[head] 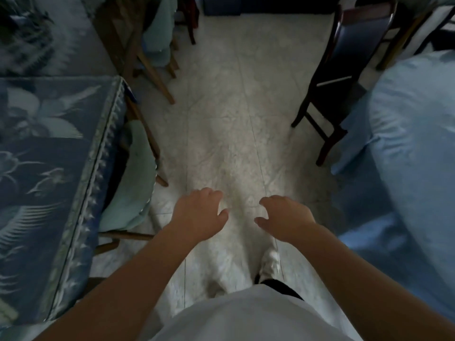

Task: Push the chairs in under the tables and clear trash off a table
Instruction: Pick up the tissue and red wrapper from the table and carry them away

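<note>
My left hand (200, 214) and my right hand (285, 217) hang side by side over the pale tiled floor, fingers loosely curled, holding nothing. On the left, a wooden chair with a teal cushion (130, 183) sits tucked against a table with a blue patterned cloth (44, 168). Further back on the left stands another wooden chair with a teal cover (157, 35). At the right, a dark wooden chair with a dark blue seat (354, 45) stands out in the aisle beside a table draped in light blue cloth (413, 134). No trash is visible.
A tiled aisle (231, 114) runs between the two rows of tables. My white shoe (269, 265) shows below my hands. More chair legs (192, 28) and dark furniture stand at the far end.
</note>
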